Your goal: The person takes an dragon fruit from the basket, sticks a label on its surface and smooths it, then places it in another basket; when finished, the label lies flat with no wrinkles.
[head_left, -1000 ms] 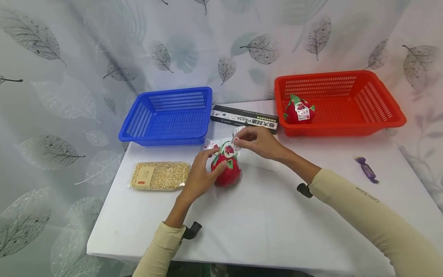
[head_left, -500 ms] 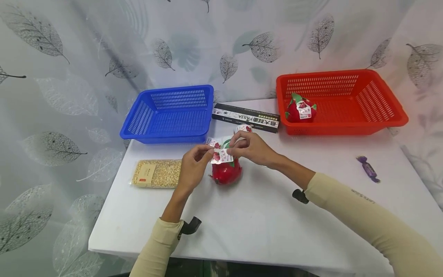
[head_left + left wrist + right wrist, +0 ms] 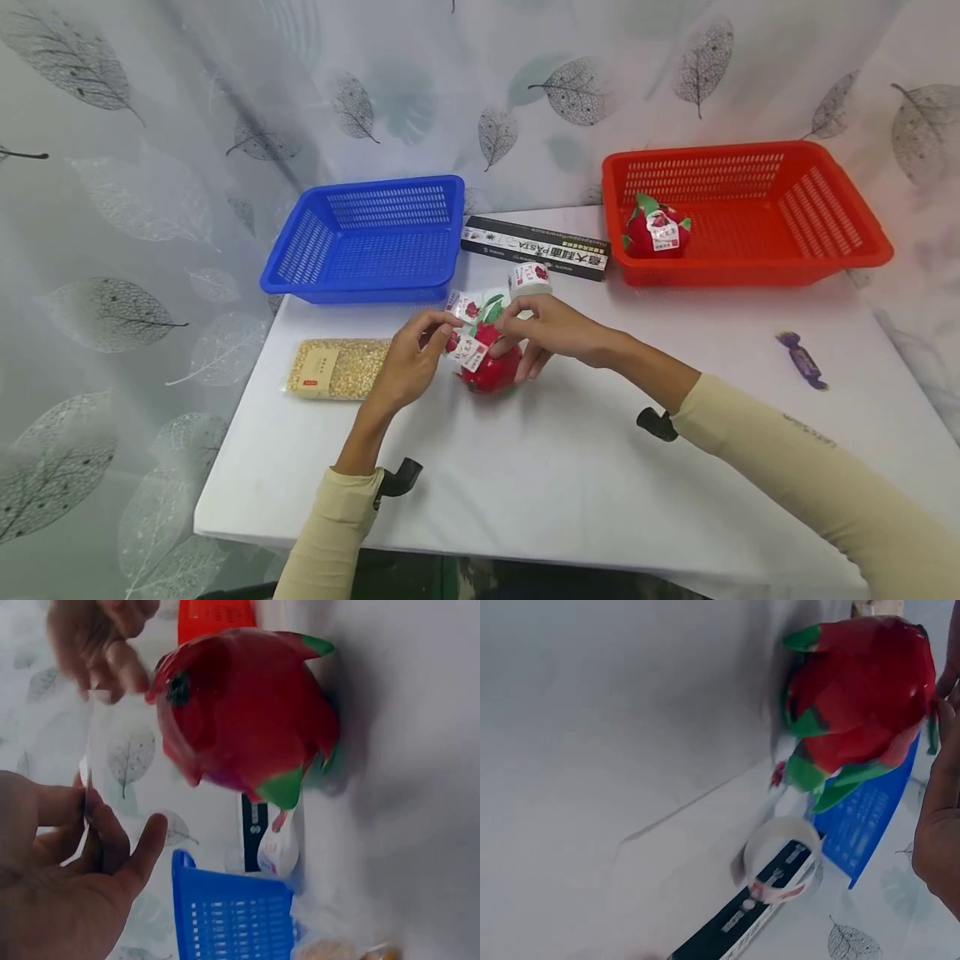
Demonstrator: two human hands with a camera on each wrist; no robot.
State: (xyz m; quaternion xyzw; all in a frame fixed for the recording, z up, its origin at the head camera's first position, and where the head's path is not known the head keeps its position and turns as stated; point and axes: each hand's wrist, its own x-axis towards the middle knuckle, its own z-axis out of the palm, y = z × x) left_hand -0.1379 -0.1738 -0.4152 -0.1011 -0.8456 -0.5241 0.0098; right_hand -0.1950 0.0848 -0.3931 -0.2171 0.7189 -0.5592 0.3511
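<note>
A glossy red dragon fruit (image 3: 491,372) with green scale tips stands on the white table, below both hands. My left hand (image 3: 411,354) pinches the left end of a white label (image 3: 469,352) printed with a red fruit. The label slants down to the right over the dragon fruit and appears edge-on in the left wrist view. My right hand (image 3: 551,333) is at the fruit's right side, its fingers spread and fingertips right at the label's other end. Behind the fruit stand a roll of labels (image 3: 529,279) and a loose printed label strip (image 3: 462,307).
A blue basket (image 3: 360,296) stands at the back left. At the back right, a red basket (image 3: 757,273) holds another labelled dragon fruit (image 3: 656,229). Between them lies a black pasta box (image 3: 536,247). A bag of corn kernels (image 3: 341,369) lies left, a purple wrapped candy (image 3: 802,360) right.
The hands have gone from the top of the dragon fruit to the label, held level between them half a second ago. Now it slants, and the right fingers have spread.
</note>
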